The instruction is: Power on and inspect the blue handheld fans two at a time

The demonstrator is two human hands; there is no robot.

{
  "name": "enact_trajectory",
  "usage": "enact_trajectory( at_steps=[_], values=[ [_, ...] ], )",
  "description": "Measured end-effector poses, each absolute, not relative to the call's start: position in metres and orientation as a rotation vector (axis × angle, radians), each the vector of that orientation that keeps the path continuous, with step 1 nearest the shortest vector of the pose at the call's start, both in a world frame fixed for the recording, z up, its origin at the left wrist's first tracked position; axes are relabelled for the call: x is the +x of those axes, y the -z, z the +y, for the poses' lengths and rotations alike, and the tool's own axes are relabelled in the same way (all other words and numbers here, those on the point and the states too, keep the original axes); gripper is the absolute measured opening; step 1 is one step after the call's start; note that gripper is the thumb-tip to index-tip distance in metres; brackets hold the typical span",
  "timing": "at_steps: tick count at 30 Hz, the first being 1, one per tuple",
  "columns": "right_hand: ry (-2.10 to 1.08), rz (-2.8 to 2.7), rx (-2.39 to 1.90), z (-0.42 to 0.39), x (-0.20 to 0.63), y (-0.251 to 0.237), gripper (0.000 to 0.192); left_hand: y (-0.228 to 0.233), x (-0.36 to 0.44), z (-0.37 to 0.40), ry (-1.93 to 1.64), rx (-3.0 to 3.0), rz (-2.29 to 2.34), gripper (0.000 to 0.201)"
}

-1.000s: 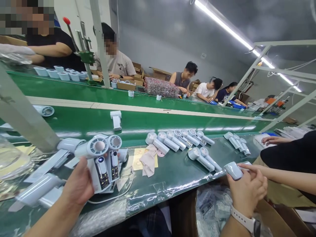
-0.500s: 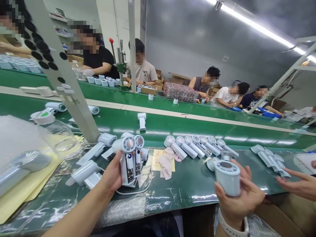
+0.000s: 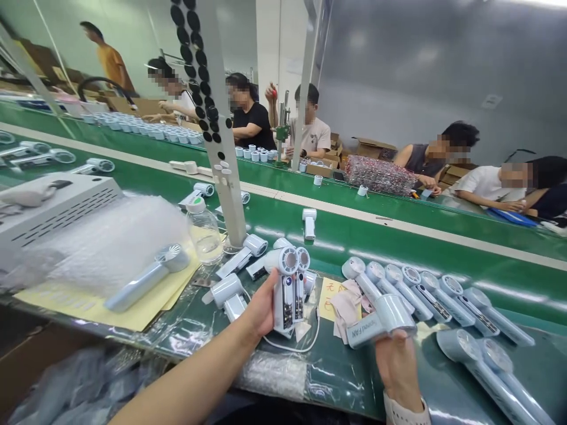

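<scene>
My left hand (image 3: 264,307) is closed around a pair of pale-blue handheld fans (image 3: 283,295), held upright side by side, with circuit boards showing in their uncovered handles. In my right hand (image 3: 397,363) is another handheld fan (image 3: 394,316), gripped from below by its round head. Its handle points left and carries the lettering "Speed FAN". A crumpled pinkish cloth (image 3: 345,304) lies just behind that handle, partly over a yellow note (image 3: 328,290). Several more fans (image 3: 228,289) rest on the bench beside and behind my left hand, near a white cable (image 3: 316,330).
A row of fans (image 3: 411,289) lies at the right, with two more (image 3: 496,366) nearer me. A post (image 3: 225,177) rises beyond a clear plastic jar (image 3: 206,236). At left, one fan (image 3: 150,283) lies on yellow sheets. Co-workers (image 3: 250,115) sit across the green conveyor (image 3: 274,218).
The view has swung left. My right hand has moved left towards the cloth and turned its fan so the handle points left. My left hand keeps its fans. Another person's hand has left the view.
</scene>
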State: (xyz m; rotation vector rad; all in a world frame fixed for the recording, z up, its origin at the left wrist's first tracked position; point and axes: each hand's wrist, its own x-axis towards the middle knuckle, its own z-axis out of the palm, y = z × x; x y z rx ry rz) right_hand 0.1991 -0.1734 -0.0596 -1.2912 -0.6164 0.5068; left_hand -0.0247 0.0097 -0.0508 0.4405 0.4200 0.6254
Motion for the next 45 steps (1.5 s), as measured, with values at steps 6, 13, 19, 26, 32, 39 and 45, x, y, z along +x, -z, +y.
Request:
enact_trajectory(
  at_steps=[6, 13, 19, 26, 32, 39, 45],
  values=[
    [-0.596, -0.502, -1.419, -0.165, 0.188, 0.068, 0.086, 0.048, -0.024, 0.007, -0.625, 0.445, 0.399, 0.052],
    [-0.606, -0.52, -1.417, -0.172, 0.153, 0.034, 0.07, 0.049, -0.025, 0.009, -0.635, 0.473, 0.399, 0.054],
    [-1.096, -0.451, -1.091, -0.176, 0.132, 0.01, 0.057, 0.052, -0.024, 0.009, -0.636, 0.486, 0.367, 0.054],
    [-0.997, -0.485, -1.136, -0.192, 0.118, 0.019, 0.086, 0.048, -0.02, 0.006, -0.647, 0.503, 0.37, 0.062],
    [-1.021, -0.504, -1.134, -0.196, 0.116, 0.012, 0.091, 0.046, -0.02, 0.004, -0.66, 0.502, 0.364, 0.062],
    [-1.047, -0.495, -1.139, -0.198, 0.117, 0.013, 0.107, 0.047, -0.02, 0.004, -0.652, 0.498, 0.365, 0.062],
    [-0.866, -0.49, -1.42, -0.186, 0.127, 0.007, 0.106, 0.047, -0.021, 0.004, -0.635, 0.499, 0.378, 0.064]
  ],
)
